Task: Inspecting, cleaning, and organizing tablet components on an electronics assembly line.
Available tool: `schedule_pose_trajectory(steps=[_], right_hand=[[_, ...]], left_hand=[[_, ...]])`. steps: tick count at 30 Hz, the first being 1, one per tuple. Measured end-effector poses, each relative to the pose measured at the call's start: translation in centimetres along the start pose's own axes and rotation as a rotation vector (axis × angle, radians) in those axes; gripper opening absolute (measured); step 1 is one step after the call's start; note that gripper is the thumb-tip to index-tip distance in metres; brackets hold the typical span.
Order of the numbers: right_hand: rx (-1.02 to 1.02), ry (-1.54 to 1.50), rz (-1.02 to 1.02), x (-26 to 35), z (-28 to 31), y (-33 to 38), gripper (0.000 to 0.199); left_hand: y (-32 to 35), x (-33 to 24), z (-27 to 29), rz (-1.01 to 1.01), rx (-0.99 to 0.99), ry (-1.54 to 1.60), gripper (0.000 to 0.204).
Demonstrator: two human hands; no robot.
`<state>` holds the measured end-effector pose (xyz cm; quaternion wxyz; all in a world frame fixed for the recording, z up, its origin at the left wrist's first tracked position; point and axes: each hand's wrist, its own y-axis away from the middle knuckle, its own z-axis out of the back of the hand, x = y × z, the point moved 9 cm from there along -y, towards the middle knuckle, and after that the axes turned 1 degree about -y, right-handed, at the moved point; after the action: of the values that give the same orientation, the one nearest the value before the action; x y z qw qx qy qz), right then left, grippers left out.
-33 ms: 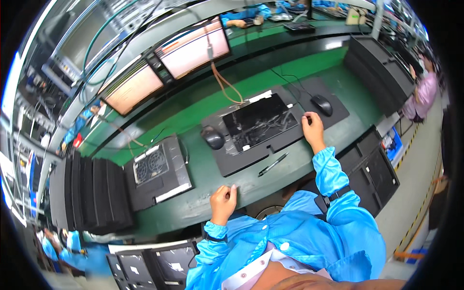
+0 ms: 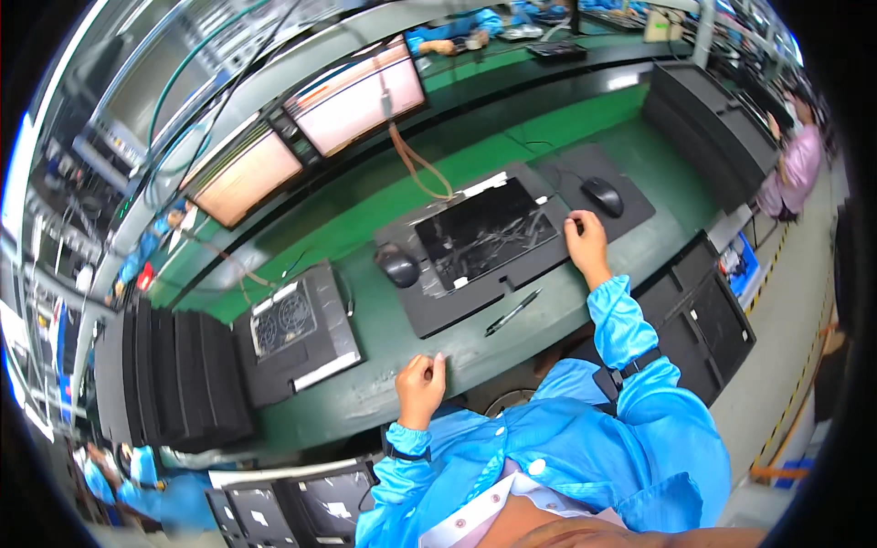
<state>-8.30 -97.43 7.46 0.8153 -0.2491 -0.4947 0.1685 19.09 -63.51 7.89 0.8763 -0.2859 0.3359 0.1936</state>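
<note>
Right hand [image 2: 585, 239] loosely curled, empty, fingertips touching right edge of black laptop [image 2: 486, 230] at frame centre. Left hand [image 2: 420, 387] half-closed, empty, resting on bench [image 2: 548, 315] edge, lower centre. Pen [image 2: 512, 312] between.

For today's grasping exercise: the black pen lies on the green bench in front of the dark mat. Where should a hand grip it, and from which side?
Grip the pen around the middle of its barrel, coming from above with a pinch. It lies flat and diagonal on the bench with bare surface on both sides, closer to the right hand than the left hand.
</note>
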Motion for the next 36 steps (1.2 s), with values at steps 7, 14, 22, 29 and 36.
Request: schedule_pose_trajectory(steps=[7, 14, 22, 29, 36], right_hand=[[-0.041, 0.029, 0.015, 1.1, 0.1, 0.2, 0.013], [-0.010, -0.005, 0.005, 0.7, -0.1, 0.2, 0.014], [0.025, 0.123, 0.031, 1.8, -0.2, 0.5, 0.018], [0.003, 0.238, 0.045, 1.5, 0.7, 0.3, 0.025], [0.115, 0.370, 0.026, 4.0, -2.0, 0.8, 0.037]], left_hand=[[0.6, 0.5, 0.1, -0.022, -0.017, -0.024, 0.036], [0.6, 0.5, -0.2, -0.052, 0.001, -0.013, 0.034], [0.4, 1.2, -0.2, -0.004, -0.002, -0.024, 0.034], [0.4, 0.6, -0.7, 0.001, 0.003, 0.007, 0.034], [1.4, 1.3, 0.7, 0.028, -0.007, -0.111, 0.036]])
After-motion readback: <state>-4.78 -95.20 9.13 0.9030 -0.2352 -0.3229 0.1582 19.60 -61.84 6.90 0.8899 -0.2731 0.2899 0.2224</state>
